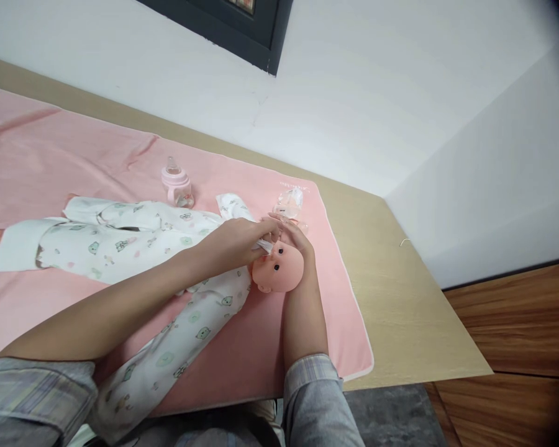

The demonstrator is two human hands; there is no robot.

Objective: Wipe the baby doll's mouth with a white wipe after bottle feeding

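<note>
A baby doll (286, 273) lies on its back on a pink mat (307, 329), its head towards the right. It wears a white sleepsuit (121, 242) with small animal prints. My left hand (251, 236) reaches across the doll's chest, its fingers pinched on a white tissue (263, 246) against the face near the mouth. My right hand (294, 233) rests along the far side of the doll's head, its fingers stretched out and near the left fingertips. The mouth is partly hidden by the tissue and fingers.
Beyond the doll's body stands a pink baby bottle (177, 184) with a clear teat. A clear plastic packet (289, 203) lies just past my hands. The wooden table (391, 310) ends at the right, and a white wall (335, 112) rises behind it.
</note>
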